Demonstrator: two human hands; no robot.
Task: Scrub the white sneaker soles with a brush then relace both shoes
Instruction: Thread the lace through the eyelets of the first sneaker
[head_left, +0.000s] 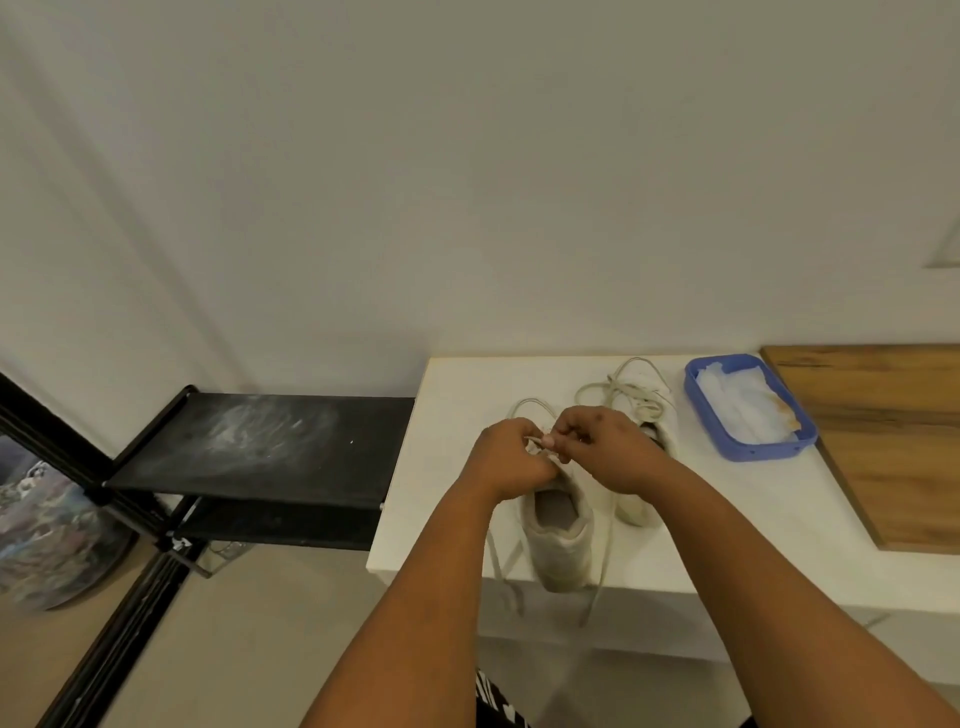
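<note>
Both hands raised over the near sneaker (563, 540) at the front edge of the white counter (447, 467), close to its left corner. Left hand (511, 460) curled tight, fingers closed on the lace (605, 545) at the top of the tongue. Right hand (605, 447) likewise curled, thumb and forefinger pinching the same lace — fingertips of the two hands meeting just above the shoe opening. Exact eyelet being worked: cannot tell, hidden by the knuckles.

Near sneaker standing upright, heel toward the front edge and slightly overhanging it. Two loose lace ends trailing down past the counter edge, one on each side of the heel. A lace loop showing just beyond the left hand.

Second sneaker (654, 457) just beside the first, to its right and farther back, largely hidden behind the right hand and wrist. Its lace (631, 387) lying in loose loops toward the back edge of the counter.

Blue tray (698, 405) at the back right of the white surface, holding crumpled white paper with a brownish stain. Wooden board (883, 426) along the right side, touching or nearly touching the tray. Brush not identified in view.

Black shelf rack (249, 447) standing left of the counter — top shelf dusty.
</note>
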